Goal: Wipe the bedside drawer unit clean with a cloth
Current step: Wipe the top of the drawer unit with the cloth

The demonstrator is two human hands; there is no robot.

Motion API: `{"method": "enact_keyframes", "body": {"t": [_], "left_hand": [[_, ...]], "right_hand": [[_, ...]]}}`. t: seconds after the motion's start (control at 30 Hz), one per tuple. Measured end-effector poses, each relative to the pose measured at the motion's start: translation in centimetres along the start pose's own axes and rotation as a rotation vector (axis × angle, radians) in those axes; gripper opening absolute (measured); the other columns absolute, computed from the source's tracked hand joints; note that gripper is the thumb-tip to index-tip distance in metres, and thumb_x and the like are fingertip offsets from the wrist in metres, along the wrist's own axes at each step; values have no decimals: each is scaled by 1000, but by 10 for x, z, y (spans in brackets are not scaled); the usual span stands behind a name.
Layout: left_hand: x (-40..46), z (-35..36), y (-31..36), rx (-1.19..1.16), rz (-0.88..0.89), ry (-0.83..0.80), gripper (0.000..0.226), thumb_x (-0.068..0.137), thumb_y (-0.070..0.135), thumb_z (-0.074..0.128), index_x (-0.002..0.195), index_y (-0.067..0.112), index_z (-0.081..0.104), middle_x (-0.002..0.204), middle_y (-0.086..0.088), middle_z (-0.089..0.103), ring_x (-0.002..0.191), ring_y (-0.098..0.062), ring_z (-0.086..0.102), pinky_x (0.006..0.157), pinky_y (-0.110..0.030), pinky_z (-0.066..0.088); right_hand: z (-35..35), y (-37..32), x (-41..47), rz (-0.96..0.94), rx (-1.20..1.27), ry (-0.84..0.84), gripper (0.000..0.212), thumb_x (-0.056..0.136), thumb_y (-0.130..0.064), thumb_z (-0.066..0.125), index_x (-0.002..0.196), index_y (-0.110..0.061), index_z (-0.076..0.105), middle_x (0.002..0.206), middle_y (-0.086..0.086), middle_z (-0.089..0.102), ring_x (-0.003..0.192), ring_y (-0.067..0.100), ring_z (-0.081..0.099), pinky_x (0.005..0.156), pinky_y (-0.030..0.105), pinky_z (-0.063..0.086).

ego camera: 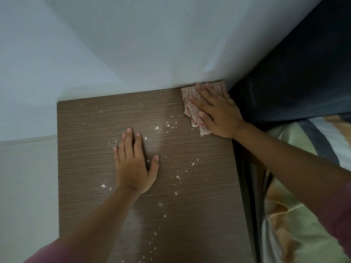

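The brown wood-grain top of the bedside drawer unit (91,168) fills the middle of the view, seen from above. White crumbs (156,127) are scattered over much of it. A folded cloth with red checks (190,95) lies at the far right corner, against the wall. My right hand (218,112) lies flat on the cloth with straight fingers and presses it onto the wood. My left hand (133,162) rests palm down near the middle of the top, fingers straight, holding nothing.
A white wall (133,44) runs along the back edge of the unit and turns a corner at the left. Pale floor (26,196) lies to the left. A dark headboard (294,73) and a bed with patterned bedding (296,224) stand close on the right.
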State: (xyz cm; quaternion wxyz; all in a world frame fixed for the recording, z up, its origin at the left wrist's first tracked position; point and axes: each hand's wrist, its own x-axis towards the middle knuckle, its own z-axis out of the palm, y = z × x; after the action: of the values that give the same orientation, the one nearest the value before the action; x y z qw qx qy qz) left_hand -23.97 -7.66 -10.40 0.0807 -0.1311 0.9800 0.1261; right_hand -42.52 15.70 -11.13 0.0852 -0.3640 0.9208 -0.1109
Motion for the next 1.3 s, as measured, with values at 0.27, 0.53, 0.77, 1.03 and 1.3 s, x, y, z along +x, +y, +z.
{"method": "enact_keyframes", "body": {"t": [0.27,0.53,0.77,1.03,1.3], "left_hand": [[-1,4,-2,-15,18,40,76,84,54,35,143,8,23,155,-12,11,142,-27,8,114,-50,9],[0,8,-3,6,46,93,76,86,55,34,143,8,20,155,-12,11,142,-27,7,114,-46,7],[-13,6,-2,-3,69,65,77,89,54,35,145,5,12,156,-13,6,143,-28,6,115,-48,5],[-186,29,33,-195,185,44,77,88,52,42,146,7,15,156,-7,5,143,-21,2,114,-42,2],[-233,58,33,-90,317,21,71,85,50,47,138,4,35,151,-12,25,140,-25,19,114,-43,19]], "right_hand": [[6,-18,-32,29,-3,9,51,95,-45,21,145,-34,20,157,-1,14,144,21,8,114,50,4],[22,-39,-79,24,-30,73,50,95,-42,27,145,-32,27,156,1,18,144,22,12,114,50,7],[34,-67,-133,53,-59,62,50,96,-43,23,145,-32,27,156,1,17,144,23,12,114,53,11],[46,-102,-199,86,-53,30,51,96,-45,23,145,-33,24,156,1,17,144,23,12,114,54,13],[51,-126,-243,66,-31,47,55,94,-52,22,145,-33,28,156,3,20,143,25,15,112,51,11]]}}
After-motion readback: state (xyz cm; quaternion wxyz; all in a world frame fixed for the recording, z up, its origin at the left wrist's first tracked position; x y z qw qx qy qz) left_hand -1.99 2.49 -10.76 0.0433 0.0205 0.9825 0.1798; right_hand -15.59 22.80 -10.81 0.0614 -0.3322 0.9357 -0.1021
